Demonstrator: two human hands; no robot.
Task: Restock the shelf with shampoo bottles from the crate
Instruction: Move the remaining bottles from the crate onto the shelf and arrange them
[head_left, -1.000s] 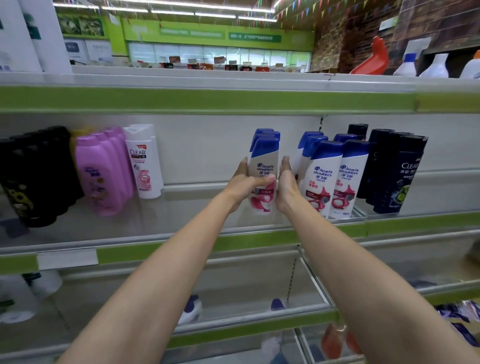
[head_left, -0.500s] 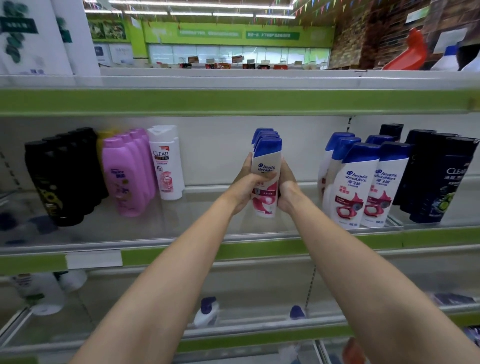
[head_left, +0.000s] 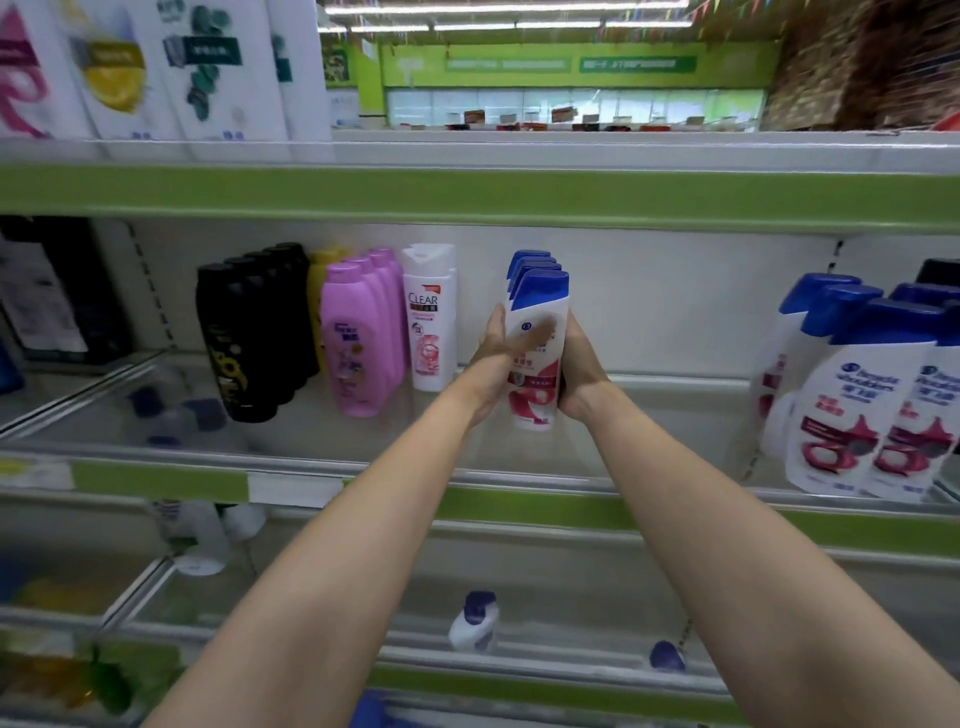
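A short row of white shampoo bottles (head_left: 537, 332) with blue caps and red labels stands upright on the middle shelf (head_left: 363, 441). My left hand (head_left: 498, 358) grips the row's left side, its thumb lying across the front label. My right hand (head_left: 576, 369) holds the right side, fingers wrapped behind. More of the same blue-capped bottles (head_left: 852, 405) stand at the far right of this shelf. The crate is out of view.
Left of my hands stand a white Clear bottle (head_left: 428, 317), pink bottles (head_left: 358, 338) and black bottles (head_left: 249, 338). White refill packs (head_left: 156, 67) sit on the top shelf. A white bottle (head_left: 475, 621) lies on the lower shelf.
The held row has slid left along the shelf, away from the matching bottles on the right and nearer the Clear bottle. The view has panned left with it.
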